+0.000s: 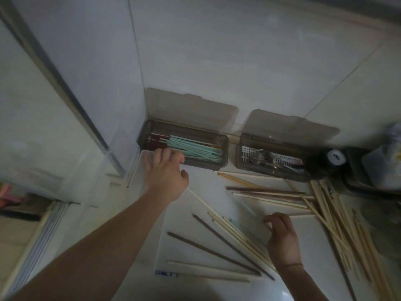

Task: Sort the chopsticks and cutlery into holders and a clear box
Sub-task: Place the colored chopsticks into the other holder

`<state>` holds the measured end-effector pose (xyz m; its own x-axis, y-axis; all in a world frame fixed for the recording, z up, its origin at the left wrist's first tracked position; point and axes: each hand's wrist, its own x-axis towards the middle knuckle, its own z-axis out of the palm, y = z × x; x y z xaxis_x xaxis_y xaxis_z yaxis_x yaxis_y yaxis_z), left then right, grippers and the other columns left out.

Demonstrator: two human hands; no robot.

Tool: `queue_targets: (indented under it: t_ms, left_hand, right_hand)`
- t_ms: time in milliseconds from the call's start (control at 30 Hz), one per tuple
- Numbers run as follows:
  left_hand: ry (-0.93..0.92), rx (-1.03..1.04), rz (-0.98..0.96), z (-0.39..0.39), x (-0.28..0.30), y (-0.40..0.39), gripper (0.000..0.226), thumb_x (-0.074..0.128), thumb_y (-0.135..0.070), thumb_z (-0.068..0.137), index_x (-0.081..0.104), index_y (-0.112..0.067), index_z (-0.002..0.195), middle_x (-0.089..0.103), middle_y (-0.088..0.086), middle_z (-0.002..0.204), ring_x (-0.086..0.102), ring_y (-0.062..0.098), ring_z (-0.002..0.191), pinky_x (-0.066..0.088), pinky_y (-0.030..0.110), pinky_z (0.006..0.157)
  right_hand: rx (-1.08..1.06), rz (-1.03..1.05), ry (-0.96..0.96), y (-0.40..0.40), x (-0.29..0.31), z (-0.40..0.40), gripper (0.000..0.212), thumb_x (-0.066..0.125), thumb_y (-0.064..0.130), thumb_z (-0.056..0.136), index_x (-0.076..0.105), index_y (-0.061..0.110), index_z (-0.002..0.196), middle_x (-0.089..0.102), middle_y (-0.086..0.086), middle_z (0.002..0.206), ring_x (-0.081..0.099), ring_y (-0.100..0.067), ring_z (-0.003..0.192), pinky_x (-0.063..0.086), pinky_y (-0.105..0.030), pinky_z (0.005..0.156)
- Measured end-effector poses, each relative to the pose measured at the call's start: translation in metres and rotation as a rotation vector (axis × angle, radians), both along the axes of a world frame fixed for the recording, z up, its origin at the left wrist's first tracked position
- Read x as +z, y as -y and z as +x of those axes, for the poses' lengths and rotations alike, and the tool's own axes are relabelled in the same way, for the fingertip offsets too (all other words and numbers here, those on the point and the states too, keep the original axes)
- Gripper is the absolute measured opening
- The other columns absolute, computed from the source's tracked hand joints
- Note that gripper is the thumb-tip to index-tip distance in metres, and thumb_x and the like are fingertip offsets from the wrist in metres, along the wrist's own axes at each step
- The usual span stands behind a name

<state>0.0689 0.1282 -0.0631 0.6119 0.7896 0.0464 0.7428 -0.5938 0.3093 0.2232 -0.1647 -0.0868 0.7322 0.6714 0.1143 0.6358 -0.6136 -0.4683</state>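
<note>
Two smoky-brown holders with raised lids stand against the wall. The left holder [224,156] contains teal chopsticks [195,152] and some dark red ones. The right holder [239,165] contains metal forks and other cutlery [263,159]. My left hand [166,172] reaches to the left holder's front edge, fingers spread and touching the teal chopsticks' near ends. Near the counter's front, my right hand [281,237] has its fingers curled onto a pale teal chopstick [252,211]. Loose wooden chopsticks [236,235] and dark brown chopsticks [208,249] lie scattered on a clear flat box [161,231].
A thick pile of pale wooden chopsticks [338,216] lies at the right. A black object with a white round top [336,157] and dark trays stand at the far right. A large clear plastic container [65,170] stands at the left, by the counter's edge.
</note>
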Motion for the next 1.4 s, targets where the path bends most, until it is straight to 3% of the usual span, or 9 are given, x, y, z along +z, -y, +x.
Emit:
queue_targets:
  t_ms: [100, 200, 400, 467, 633, 833, 1033, 1200, 1400]
  left_hand:
    - [0.013, 0.001, 0.002, 0.000, 0.001, 0.000, 0.029, 0.062, -0.036, 0.080, 0.050, -0.034, 0.107, 0.043, -0.005, 0.114, 0.032, 0.024, 0.121, 0.007, 0.056, 0.118]
    - [0.019, 0.000, -0.005, -0.001, 0.002, -0.001, 0.029, 0.060, -0.037, 0.081, 0.050, -0.034, 0.108, 0.042, -0.006, 0.113, 0.030, 0.023, 0.121, 0.005, 0.056, 0.118]
    - [0.033, -0.004, -0.025, -0.001, 0.003, -0.001, 0.030, 0.058, -0.039, 0.080, 0.049, -0.036, 0.109, 0.041, -0.007, 0.114, 0.030, 0.022, 0.122, 0.005, 0.057, 0.118]
    - [0.030, -0.012, -0.035, -0.002, 0.005, -0.002, 0.031, 0.057, -0.039, 0.081, 0.049, -0.036, 0.111, 0.041, -0.007, 0.117, 0.030, 0.022, 0.125, 0.005, 0.058, 0.119]
    - [0.023, -0.008, -0.033, -0.003, 0.004, -0.001, 0.038, 0.058, -0.037, 0.079, 0.051, -0.033, 0.116, 0.044, -0.004, 0.124, 0.031, 0.025, 0.129, 0.003, 0.058, 0.119]
    - [0.040, 0.011, -0.032, -0.002, 0.004, -0.002, 0.038, 0.058, -0.036, 0.076, 0.052, -0.031, 0.113, 0.046, -0.002, 0.121, 0.033, 0.026, 0.127, -0.001, 0.056, 0.119]
    - [0.057, 0.008, -0.048, -0.003, 0.002, -0.002, 0.032, 0.059, -0.036, 0.075, 0.051, -0.032, 0.106, 0.043, -0.005, 0.114, 0.033, 0.024, 0.124, 0.001, 0.056, 0.118]
    - [0.061, 0.014, -0.025, -0.003, 0.003, -0.002, 0.029, 0.060, -0.036, 0.074, 0.053, -0.033, 0.102, 0.044, -0.006, 0.109, 0.034, 0.024, 0.120, 0.004, 0.058, 0.118]
    - [0.043, 0.015, -0.025, -0.002, 0.000, -0.003, 0.028, 0.059, -0.036, 0.080, 0.049, -0.035, 0.105, 0.041, -0.006, 0.112, 0.029, 0.022, 0.120, 0.002, 0.055, 0.116]
  right_hand:
    - [-0.060, 0.089, -0.060, -0.040, 0.028, 0.003, 0.039, 0.033, 0.033, 0.092, 0.064, 0.011, 0.104, 0.063, -0.008, 0.089, 0.060, -0.027, 0.072, 0.048, -0.031, 0.063]
    - [-0.015, 0.029, -0.104, -0.091, 0.050, 0.010, 0.064, 0.013, 0.065, 0.091, 0.059, 0.025, 0.111, 0.065, -0.007, 0.072, 0.061, -0.031, 0.061, 0.049, -0.039, 0.053]
    - [0.230, -0.161, -0.011, -0.210, 0.070, 0.025, 0.028, 0.041, 0.019, 0.100, 0.057, 0.016, 0.123, 0.067, -0.018, 0.106, 0.064, -0.036, 0.094, 0.045, -0.036, 0.073]
    - [0.352, -0.210, -0.046, -0.238, 0.068, 0.025, 0.044, 0.048, -0.002, 0.089, 0.054, 0.016, 0.129, 0.065, -0.015, 0.114, 0.062, -0.032, 0.103, 0.048, -0.034, 0.086]
    - [0.395, -0.331, -0.001, -0.281, 0.066, 0.028, 0.043, 0.047, -0.013, 0.078, 0.059, 0.014, 0.109, 0.066, -0.012, 0.104, 0.062, -0.030, 0.098, 0.046, -0.028, 0.081]
    - [0.419, -0.350, 0.028, -0.289, 0.056, 0.037, 0.048, 0.050, -0.014, 0.081, 0.066, 0.013, 0.116, 0.064, -0.008, 0.120, 0.060, -0.026, 0.110, 0.045, -0.030, 0.100]
    - [0.281, 0.099, 0.061, -0.228, 0.055, 0.034, 0.017, 0.060, -0.003, 0.084, 0.073, 0.007, 0.089, 0.070, -0.012, 0.090, 0.064, -0.029, 0.084, 0.040, -0.018, 0.081]
    - [0.333, 0.178, 0.140, -0.122, 0.040, 0.011, 0.022, 0.051, 0.009, 0.087, 0.071, 0.013, 0.083, 0.068, -0.001, 0.087, 0.059, -0.017, 0.084, 0.040, -0.017, 0.080]
    - [0.201, -0.094, 0.105, -0.012, 0.003, -0.018, 0.017, 0.074, 0.021, 0.074, 0.074, 0.019, 0.091, 0.069, 0.000, 0.095, 0.063, -0.026, 0.085, 0.053, -0.031, 0.073]
